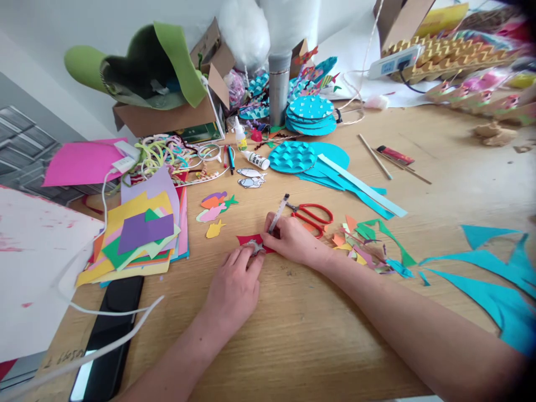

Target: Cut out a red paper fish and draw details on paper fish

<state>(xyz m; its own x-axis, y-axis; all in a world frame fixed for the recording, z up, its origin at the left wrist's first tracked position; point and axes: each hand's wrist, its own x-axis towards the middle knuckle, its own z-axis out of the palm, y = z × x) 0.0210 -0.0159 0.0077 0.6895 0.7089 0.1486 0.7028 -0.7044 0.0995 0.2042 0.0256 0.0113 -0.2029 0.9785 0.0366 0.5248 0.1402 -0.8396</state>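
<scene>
My right hand (295, 239) is closed around a pen (278, 214) with a clear barrel, its lower end at a small piece of red paper (244, 239) on the table. With outstretched fingers, my left hand (237, 279) presses a grey fish-shaped cutout (256, 246) down on the red paper. The pen's tip is hidden by my right fingers. Just beyond my right hand lie red-handled scissors (312, 212). Several coloured paper fish (215, 211) rest to the left, with a yellow fish (215, 229) nearest. Two drawn white fish (251, 177) lie farther back.
Stacked coloured paper (144, 234) and a black phone (113, 329) occupy the left side, crossed by a white cable (113, 346). Paper scraps (364, 245) and blue offcuts (481, 279) lie right. Blue discs (312, 114), glue bottles (256, 160) and a steel flask (279, 89) stand behind.
</scene>
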